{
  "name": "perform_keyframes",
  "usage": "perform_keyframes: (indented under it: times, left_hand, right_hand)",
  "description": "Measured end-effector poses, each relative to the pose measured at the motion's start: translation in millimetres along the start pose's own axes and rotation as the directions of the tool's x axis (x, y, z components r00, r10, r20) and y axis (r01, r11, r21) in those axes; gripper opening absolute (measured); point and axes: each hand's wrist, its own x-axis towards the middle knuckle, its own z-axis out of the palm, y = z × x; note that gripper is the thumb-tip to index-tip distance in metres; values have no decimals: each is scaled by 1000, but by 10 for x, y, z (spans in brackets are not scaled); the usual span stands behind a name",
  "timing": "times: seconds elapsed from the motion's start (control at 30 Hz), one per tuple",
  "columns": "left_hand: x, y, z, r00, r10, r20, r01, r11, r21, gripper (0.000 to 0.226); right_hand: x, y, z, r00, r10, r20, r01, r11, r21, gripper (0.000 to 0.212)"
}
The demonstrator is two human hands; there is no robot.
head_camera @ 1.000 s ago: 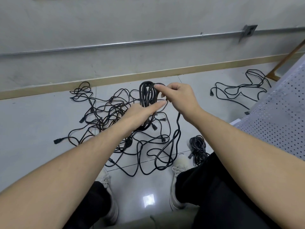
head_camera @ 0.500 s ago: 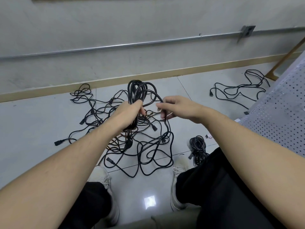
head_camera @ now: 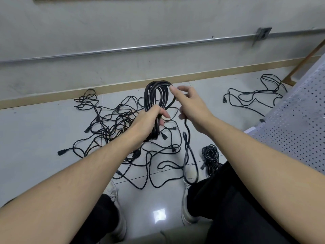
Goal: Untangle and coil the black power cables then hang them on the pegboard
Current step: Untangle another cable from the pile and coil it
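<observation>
We are partway through winding one cable, and most of the job looks undone. Our left hand [head_camera: 149,120] is curled tight round the waist of the half-made coil [head_camera: 157,95], whose loops stand up above the fist. Our right hand [head_camera: 189,106], just right of the coil, has its fingers loosely bent with the forefinger touching the top of the loops; the trailing cable [head_camera: 187,147] runs down from under this hand toward the floor, though we cannot tell how firmly it is pinched.

As for the count: one coil in hand; one finished bundle [head_camera: 211,158] lying on the floor by our right knee; one big tangle [head_camera: 112,124] spread across the floor [head_camera: 35,131] beyond our feet, too knotted for us to number its cables; and one loose cable heap [head_camera: 255,97] lying far right. The perforated pegboard [head_camera: 297,124] leans at the right with no cable on the part we can see, so we judge that all the hanging remains.
</observation>
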Motion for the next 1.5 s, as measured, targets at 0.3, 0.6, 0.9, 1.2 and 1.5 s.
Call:
perform_keyframes:
  times: [0.3,0.6,0.9,1.2,1.5]
  left_hand:
    - [-126,67,126,994,93,58,-92,995,-34,23]
    - [-135,71,125,968,54,245,-23,992,-127,50]
    - [-133,35,152,931,66,360,86,917,-390,20]
    - [15,70,81,998,43,42,-13,838,-546,30]
    - [140,117,-141,894,46,-445,-304,792,-529,29]
  right_hand:
    - [19,-53,163,987,8,159,-37,983,179,51]
    - [-69,-141,153,996,31,81,-40,993,109,41]
    - [-57,-138,177,985,61,161,-86,985,151,45]
    - [-49,29,180,916,170,363,-131,983,-128,67]
    - [-89,143,108,709,584,396,-320,766,-557,88]
